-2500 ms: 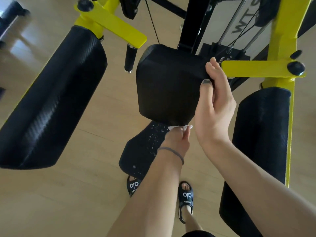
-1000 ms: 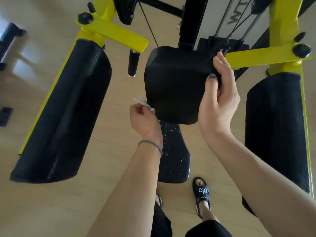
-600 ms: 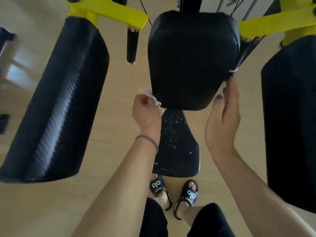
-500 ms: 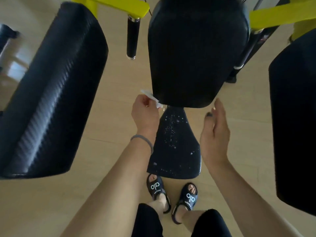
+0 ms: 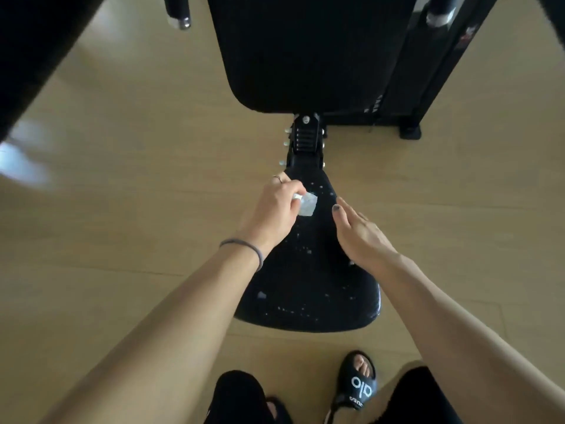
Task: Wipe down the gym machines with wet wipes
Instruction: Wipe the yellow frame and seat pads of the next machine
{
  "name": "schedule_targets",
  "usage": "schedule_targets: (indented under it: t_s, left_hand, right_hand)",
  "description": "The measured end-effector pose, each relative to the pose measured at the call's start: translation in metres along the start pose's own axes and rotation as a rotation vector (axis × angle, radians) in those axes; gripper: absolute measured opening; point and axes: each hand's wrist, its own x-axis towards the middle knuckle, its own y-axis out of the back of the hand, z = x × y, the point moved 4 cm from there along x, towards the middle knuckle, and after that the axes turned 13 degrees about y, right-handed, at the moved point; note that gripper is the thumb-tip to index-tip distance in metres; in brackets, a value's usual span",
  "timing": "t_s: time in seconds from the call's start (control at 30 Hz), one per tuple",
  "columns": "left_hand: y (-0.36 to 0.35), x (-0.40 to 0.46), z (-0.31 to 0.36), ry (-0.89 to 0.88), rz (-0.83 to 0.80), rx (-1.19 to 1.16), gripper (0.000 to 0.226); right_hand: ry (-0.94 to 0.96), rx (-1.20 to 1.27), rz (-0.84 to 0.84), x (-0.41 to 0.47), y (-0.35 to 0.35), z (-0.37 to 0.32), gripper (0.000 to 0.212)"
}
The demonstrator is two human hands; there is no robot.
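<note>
Your left hand (image 5: 273, 206) pinches the wet wipe (image 5: 307, 204) at the narrow far end of the seat (image 5: 308, 283), whose long axis runs back toward you; your right hand (image 5: 360, 232) hovers flat-fingered, holding nothing, just beside

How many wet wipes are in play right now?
1: a small wet wipe pinched in the left hand, against the narrow front of the speckled black seat. The right hand holds none; others may be out of frame.
</note>
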Motion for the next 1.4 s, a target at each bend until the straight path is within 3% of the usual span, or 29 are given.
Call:
schedule_targets:
  t_s: [0.13, 0.27, 0.47, 0.63, 0.93, 1.13, 1.4]
  left_hand:
    - [-0.035, 0.018, -0.016, -0.167, 0.01, 0.119, 0.025]
    - [-0.056, 0.041, -0.024, -0.262, 0.125, 0.216, 0.03]
    - [-0.065, 0.047, -0.007, -0.33, 0.054, 0.434, 0.024]
    - [-0.056, 0.026, -0.01, -0.418, -0.036, 0.24, 0.015]
    - [-0.055, 0.068, -0.013, -0.33, 0.11, 0.412, 0.019]
    - [-0.059, 0.041, -0.001, -0.454, -0.006, 0.237, 0.018]
    - [-0.076, 0.076, 0.013, -0.417, 0.01, 0.309, 0.012]
  right_hand:
    - [0.064, 0.014, 0.014, 0.03, -0.013, 0.015, 0.058]
    - [0.079, -0.028, 0.053, 0.046, -0.022, 0.032, 0.06]
    - [0.133, -0.041, 0.145, 0.046, -0.028, 0.04, 0.066]
    - [0.178, -0.064, 0.167, 0.04, -0.028, 0.035, 0.06]
    - [0.167, -0.089, 0.202, 0.032, -0.027, 0.03, 0.058]
    - [0.197, 0.017, 0.298, 0.026, -0.025, 0.029, 0.048]
    - [0.189, 0.008, 0.326, 0.025, -0.024, 0.028, 0.047]
